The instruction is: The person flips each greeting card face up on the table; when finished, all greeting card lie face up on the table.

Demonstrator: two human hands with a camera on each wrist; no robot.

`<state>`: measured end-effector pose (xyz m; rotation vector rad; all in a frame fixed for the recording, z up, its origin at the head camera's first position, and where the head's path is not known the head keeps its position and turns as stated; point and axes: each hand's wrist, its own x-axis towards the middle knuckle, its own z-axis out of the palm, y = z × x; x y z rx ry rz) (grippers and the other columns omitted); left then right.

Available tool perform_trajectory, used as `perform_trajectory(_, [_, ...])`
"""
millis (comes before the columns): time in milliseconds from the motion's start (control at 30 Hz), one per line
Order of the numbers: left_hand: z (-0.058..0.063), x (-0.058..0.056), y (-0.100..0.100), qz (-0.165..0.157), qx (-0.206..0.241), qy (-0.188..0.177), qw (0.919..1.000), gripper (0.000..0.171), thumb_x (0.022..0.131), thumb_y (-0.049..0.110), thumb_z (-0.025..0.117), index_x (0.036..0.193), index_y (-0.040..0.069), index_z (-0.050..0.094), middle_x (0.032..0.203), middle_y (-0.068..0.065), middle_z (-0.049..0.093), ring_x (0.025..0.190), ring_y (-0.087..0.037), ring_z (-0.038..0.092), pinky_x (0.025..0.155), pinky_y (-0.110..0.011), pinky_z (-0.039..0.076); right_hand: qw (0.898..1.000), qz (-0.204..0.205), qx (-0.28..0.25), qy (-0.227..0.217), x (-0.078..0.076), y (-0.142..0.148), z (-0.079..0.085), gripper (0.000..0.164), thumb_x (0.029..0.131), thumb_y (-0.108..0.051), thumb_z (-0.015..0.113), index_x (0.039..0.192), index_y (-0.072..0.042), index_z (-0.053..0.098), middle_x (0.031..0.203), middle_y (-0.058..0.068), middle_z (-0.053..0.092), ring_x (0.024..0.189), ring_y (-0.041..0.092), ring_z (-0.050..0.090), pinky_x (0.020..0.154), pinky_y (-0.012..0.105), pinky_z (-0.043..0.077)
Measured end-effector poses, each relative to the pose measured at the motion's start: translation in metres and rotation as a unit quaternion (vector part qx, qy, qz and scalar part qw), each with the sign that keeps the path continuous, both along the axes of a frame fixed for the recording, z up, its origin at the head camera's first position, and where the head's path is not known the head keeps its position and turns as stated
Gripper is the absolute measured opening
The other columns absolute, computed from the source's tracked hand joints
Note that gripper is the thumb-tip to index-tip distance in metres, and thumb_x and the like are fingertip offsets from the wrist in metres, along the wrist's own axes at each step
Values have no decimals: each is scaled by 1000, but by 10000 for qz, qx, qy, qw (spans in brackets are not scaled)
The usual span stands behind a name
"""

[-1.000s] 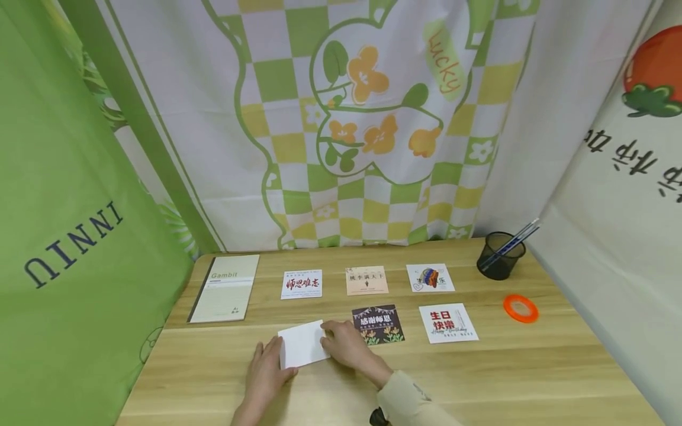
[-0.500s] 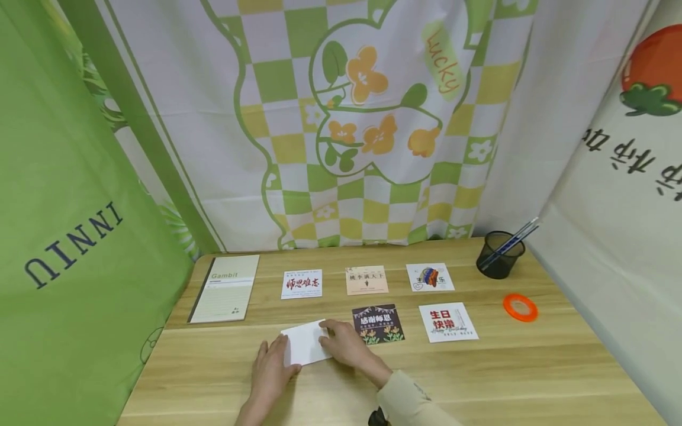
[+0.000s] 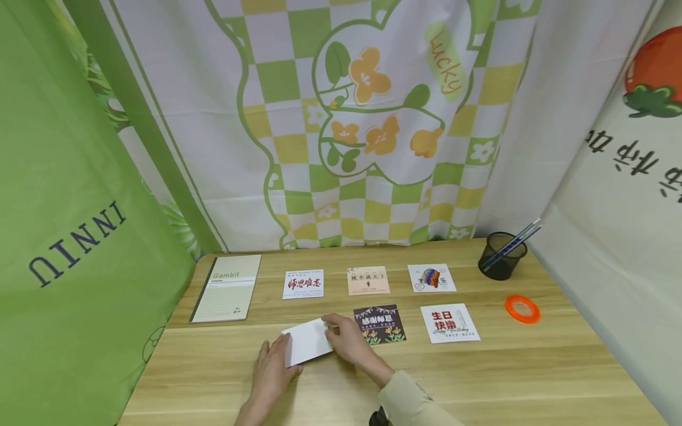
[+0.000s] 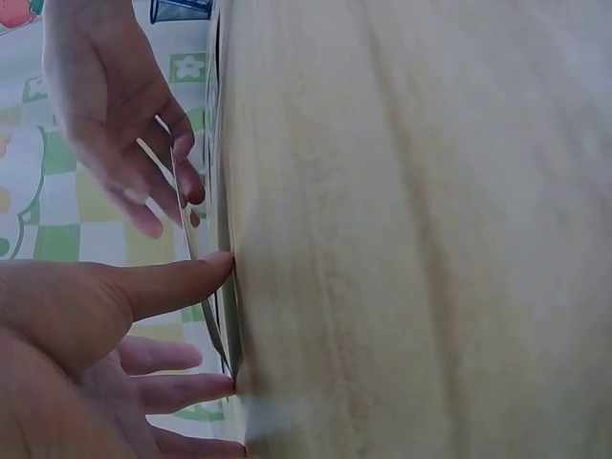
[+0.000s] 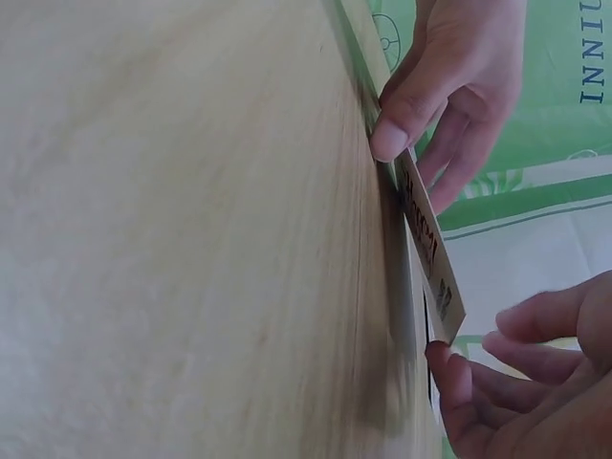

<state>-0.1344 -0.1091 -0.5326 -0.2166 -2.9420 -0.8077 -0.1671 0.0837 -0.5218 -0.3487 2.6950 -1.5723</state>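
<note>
A white blank-faced card [image 3: 309, 343] lies near the table's front, its right end raised. My left hand [image 3: 270, 370] holds its left end, thumb on the near edge and fingers at the left edge, low on the table. With its fingers at the upper right corner, my right hand [image 3: 351, 343] holds the other end. Seen from the right wrist, the tilted card [image 5: 435, 263] has dark print on its underside; a right-hand digit touches its raised corner. Part of the right-hand grip is hidden behind the card in the left wrist view.
Five printed cards lie beyond the hands, among them a dark flowered card [image 3: 380, 324] and a red-lettered card [image 3: 450, 323]. A notebook [image 3: 226, 289] lies back left. At right are an orange ring [image 3: 511, 313] and a black mesh pen holder [image 3: 498, 267].
My left hand has shifted slightly right, and the white card's left edge has moved right with it. My right hand has stayed at the card's upper right corner.
</note>
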Motion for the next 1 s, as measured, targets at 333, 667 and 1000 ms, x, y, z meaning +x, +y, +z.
perform_trajectory(333, [6, 3, 2, -138, 2, 5, 9999, 64, 67, 4, 83, 124, -6, 57, 122, -27, 60, 115, -50, 52, 93, -61, 43, 9985, -87, 217, 494, -2, 5, -4, 44, 74, 22, 54, 110, 0, 68, 110, 17, 69, 96, 33, 66, 82, 40, 55])
perform_trajectory(667, [14, 4, -2, 179, 328, -243, 9990, 48, 78, 18, 79, 118, -3, 63, 112, -24, 65, 100, -41, 63, 77, -54, 52, 9981, 164, 457, 375, -1, 10, -5, 28, 79, 15, 61, 101, 1, 71, 102, 15, 71, 91, 30, 67, 78, 37, 56])
perform_trajectory(1000, [15, 2, -4, 377, 661, 65, 9971, 36, 80, 16, 76, 111, -1, 68, 108, -22, 68, 96, -40, 66, 74, -54, 53, 9977, 251, 559, 297, -2, 16, -5, 22, 78, 8, 67, 96, -4, 73, 100, 12, 72, 89, 27, 67, 79, 36, 56])
